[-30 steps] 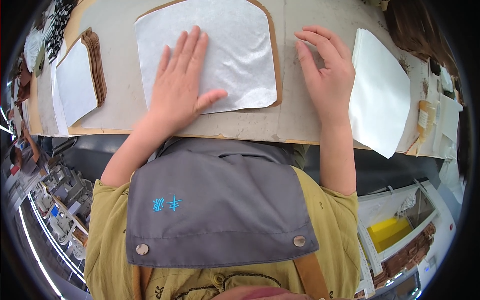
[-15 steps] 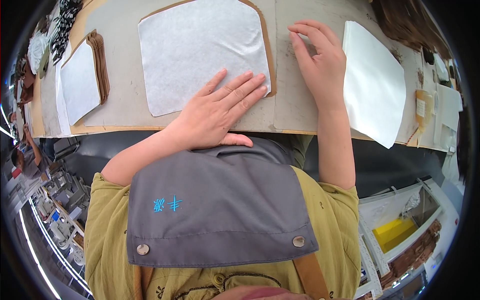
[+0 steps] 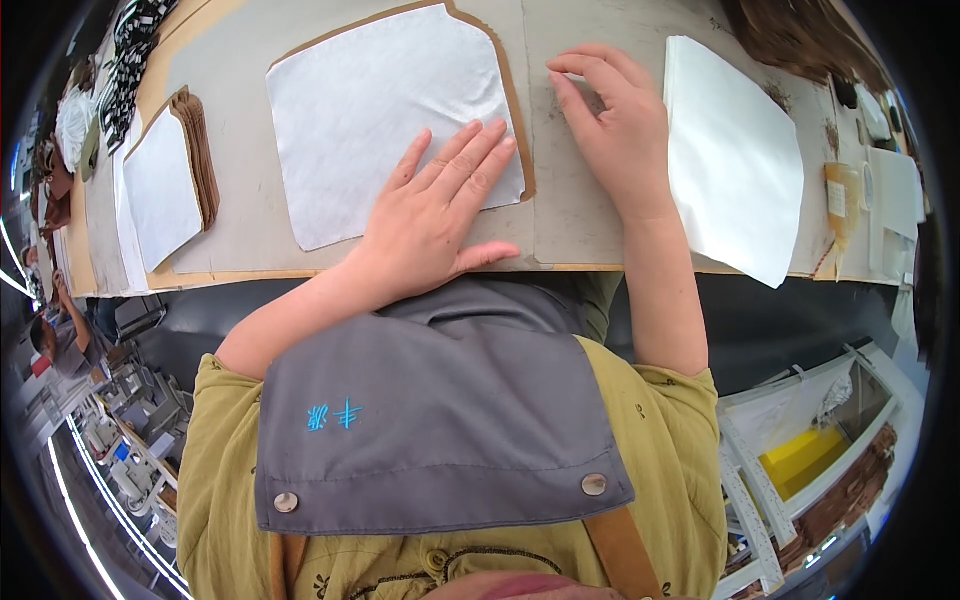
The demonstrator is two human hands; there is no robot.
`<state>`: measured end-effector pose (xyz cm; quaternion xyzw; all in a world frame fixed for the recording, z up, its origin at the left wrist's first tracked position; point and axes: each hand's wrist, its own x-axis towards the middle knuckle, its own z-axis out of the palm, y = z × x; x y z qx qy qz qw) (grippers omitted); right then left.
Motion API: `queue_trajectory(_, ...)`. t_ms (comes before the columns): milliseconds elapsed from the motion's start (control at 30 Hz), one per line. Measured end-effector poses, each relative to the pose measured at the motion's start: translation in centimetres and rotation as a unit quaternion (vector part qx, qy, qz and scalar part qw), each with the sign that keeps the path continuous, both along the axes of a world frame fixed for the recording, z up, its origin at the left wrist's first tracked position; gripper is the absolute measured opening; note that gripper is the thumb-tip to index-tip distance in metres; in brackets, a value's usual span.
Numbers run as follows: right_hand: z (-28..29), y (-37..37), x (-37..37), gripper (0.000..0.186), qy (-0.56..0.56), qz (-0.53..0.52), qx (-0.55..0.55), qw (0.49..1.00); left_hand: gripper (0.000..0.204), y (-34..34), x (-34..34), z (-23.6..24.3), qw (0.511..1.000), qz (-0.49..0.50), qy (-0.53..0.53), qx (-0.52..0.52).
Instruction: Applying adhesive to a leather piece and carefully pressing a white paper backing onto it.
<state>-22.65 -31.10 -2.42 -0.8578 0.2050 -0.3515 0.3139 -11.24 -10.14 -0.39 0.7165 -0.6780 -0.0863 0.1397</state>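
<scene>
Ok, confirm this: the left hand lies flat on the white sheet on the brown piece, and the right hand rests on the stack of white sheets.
Not quite. The head view shows the right hand on the bare grey table, beside the stack of white sheets, not on it. The left hand does lie flat on the white sheet.

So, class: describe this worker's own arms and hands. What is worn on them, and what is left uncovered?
Both the left hand and the right hand are bare: no gloves, rings, watch or bracelet in view. The forearms are uncovered too. Short olive-green fabric sleeves end near the elbows, belonging to a shirt worn under a grey bib apron with round metal snap buttons and brown straps.
</scene>
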Motion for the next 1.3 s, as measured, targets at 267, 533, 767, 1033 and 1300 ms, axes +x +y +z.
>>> queue_trajectory(267,1.6,3.2,-3.6,0.017,0.029,0.019,-0.024,0.999,0.039,-2.4,-0.7,0.1,0.988,0.061,0.072,-0.125)
queue_trajectory(533,0.9,6.0,-6.9,0.026,0.089,0.051,-0.041,0.994,0.028,-2.7,-1.2,-0.4,0.987,0.077,0.09,-0.112)
queue_trajectory(767,0.5,6.2,-7.1,0.024,0.105,0.048,-0.077,0.99,0.025,-2.7,-1.2,0.0,0.985,0.068,0.096,-0.123)
queue_trajectory(1033,0.5,6.5,-6.9,0.022,0.108,0.032,-0.11,0.988,0.017,-2.9,-1.9,-0.1,0.988,0.067,0.077,-0.115)
queue_trajectory(1300,0.5,6.5,-6.9,0.021,0.108,0.029,-0.125,0.986,0.019,-3.1,-1.8,-0.1,0.988,0.082,0.088,-0.095)
